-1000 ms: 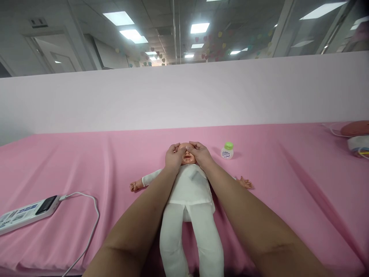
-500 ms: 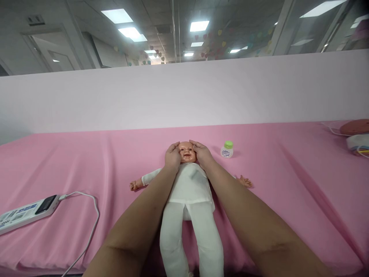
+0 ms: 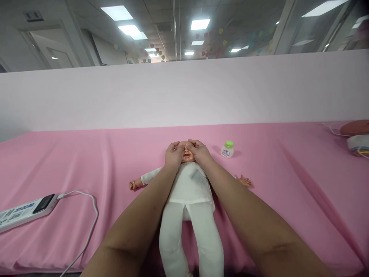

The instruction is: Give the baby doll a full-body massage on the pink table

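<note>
Doll [image 3: 189, 192]: on its back, mid pink sheet [image 3: 72, 165]. Likely light, with soft trunk [image 3: 191, 181] to take hold of; head [image 3: 188, 157] smooth, probably stiff, slippery.
Left hand [image 3: 173, 157], right hand [image 3: 201, 153]: fingers half curled, touching head's sides, thumbs on face; grip firmness cannot be told.
Forearms [image 3: 138, 219]: partly covering doll's arms.
Bottle [image 3: 227, 150]: near, right.
Device [image 3: 27, 212], cable [image 3: 96, 211]: far left.

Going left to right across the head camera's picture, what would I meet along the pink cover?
White device, cable, doll's curled hand, person's left grip, doll's face, person's right grip, green-capped bottle, doll's open hand, brown object at the edge.
</note>
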`<action>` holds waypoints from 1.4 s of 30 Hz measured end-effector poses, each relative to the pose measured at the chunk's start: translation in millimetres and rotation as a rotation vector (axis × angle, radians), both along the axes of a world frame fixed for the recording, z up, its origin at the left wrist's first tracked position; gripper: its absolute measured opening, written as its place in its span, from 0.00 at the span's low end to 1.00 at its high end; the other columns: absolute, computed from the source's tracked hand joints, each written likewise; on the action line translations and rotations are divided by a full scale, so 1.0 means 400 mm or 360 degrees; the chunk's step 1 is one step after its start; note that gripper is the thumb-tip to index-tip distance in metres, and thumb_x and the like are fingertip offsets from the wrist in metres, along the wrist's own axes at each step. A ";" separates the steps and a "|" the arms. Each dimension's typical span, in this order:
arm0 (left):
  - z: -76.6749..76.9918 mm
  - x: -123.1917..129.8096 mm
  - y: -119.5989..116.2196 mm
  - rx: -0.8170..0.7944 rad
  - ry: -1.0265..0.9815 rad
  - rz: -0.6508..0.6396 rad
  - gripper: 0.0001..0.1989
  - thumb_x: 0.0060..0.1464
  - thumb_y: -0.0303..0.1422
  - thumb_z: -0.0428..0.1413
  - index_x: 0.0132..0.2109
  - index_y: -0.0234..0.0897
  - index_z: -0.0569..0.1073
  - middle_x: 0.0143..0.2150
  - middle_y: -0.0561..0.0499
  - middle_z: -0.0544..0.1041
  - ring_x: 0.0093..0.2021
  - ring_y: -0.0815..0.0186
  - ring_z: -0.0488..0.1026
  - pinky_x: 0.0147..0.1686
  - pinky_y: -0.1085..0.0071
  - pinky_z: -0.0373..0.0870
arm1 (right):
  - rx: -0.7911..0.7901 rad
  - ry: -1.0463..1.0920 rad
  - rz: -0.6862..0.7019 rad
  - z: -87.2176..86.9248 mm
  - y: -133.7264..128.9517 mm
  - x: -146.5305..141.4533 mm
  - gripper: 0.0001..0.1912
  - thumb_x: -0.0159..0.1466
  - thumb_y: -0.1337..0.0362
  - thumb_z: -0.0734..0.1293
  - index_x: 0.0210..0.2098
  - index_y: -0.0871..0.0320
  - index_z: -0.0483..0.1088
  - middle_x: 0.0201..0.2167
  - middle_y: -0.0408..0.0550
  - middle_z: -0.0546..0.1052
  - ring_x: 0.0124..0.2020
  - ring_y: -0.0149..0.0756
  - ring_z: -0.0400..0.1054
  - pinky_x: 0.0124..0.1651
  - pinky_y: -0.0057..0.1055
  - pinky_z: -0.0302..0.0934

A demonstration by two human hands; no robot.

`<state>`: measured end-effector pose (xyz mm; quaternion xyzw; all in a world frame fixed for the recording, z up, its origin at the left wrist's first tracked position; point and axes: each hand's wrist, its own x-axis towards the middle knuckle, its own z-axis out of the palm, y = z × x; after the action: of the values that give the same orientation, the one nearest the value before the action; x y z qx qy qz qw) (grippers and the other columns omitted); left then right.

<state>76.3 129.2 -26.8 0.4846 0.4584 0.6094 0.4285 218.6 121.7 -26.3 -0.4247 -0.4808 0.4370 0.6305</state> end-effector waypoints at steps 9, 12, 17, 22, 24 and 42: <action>0.002 0.004 0.008 -0.0064 -0.0004 -0.0043 0.18 0.58 0.33 0.57 0.54 0.41 0.80 0.53 0.47 0.82 0.55 0.58 0.78 0.59 0.61 0.73 | -0.0094 0.0024 -0.0061 -0.011 0.024 0.003 0.19 0.63 0.53 0.69 0.52 0.52 0.78 0.54 0.48 0.80 0.55 0.44 0.74 0.62 0.45 0.67; 0.005 -0.003 0.005 -0.0080 0.0012 -0.0106 0.21 0.60 0.30 0.54 0.59 0.39 0.77 0.57 0.46 0.81 0.56 0.59 0.78 0.60 0.61 0.73 | -0.0131 0.0036 -0.0005 -0.008 0.018 0.003 0.21 0.65 0.54 0.68 0.55 0.52 0.77 0.54 0.49 0.81 0.55 0.45 0.75 0.61 0.44 0.69; 0.027 -0.038 -0.061 0.0216 0.0699 -0.0059 0.22 0.68 0.36 0.49 0.63 0.38 0.75 0.65 0.43 0.75 0.67 0.57 0.70 0.70 0.58 0.61 | -0.0081 -0.0167 0.0067 0.004 -0.026 0.025 0.27 0.66 0.50 0.69 0.63 0.48 0.72 0.63 0.47 0.75 0.64 0.46 0.69 0.68 0.44 0.63; 0.022 -0.075 -0.147 0.0487 0.1363 -0.0191 0.29 0.70 0.45 0.48 0.73 0.41 0.63 0.74 0.42 0.63 0.75 0.53 0.57 0.73 0.53 0.54 | -0.0074 -0.0589 0.0118 0.006 -0.104 0.072 0.48 0.61 0.43 0.75 0.74 0.51 0.57 0.71 0.54 0.65 0.69 0.51 0.63 0.71 0.47 0.58; 0.015 -0.082 -0.157 0.0465 0.1455 -0.0246 0.33 0.69 0.47 0.51 0.75 0.42 0.58 0.76 0.43 0.59 0.77 0.52 0.53 0.73 0.52 0.53 | -0.0083 -0.0595 0.0202 0.001 -0.130 0.078 0.57 0.57 0.45 0.79 0.76 0.52 0.51 0.71 0.57 0.66 0.67 0.51 0.66 0.68 0.46 0.63; 0.004 -0.075 -0.138 0.0220 0.1198 -0.0068 0.38 0.62 0.46 0.61 0.73 0.36 0.63 0.65 0.40 0.75 0.63 0.51 0.74 0.62 0.59 0.70 | -0.0027 -0.0642 0.0132 -0.013 -0.133 0.073 0.49 0.58 0.50 0.78 0.74 0.48 0.58 0.70 0.49 0.68 0.68 0.50 0.65 0.70 0.49 0.60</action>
<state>46.4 74.0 -25.3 0.7116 0.5314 0.4092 0.2091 247.9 68.5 -31.5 -0.4888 -0.6107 0.3727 0.4991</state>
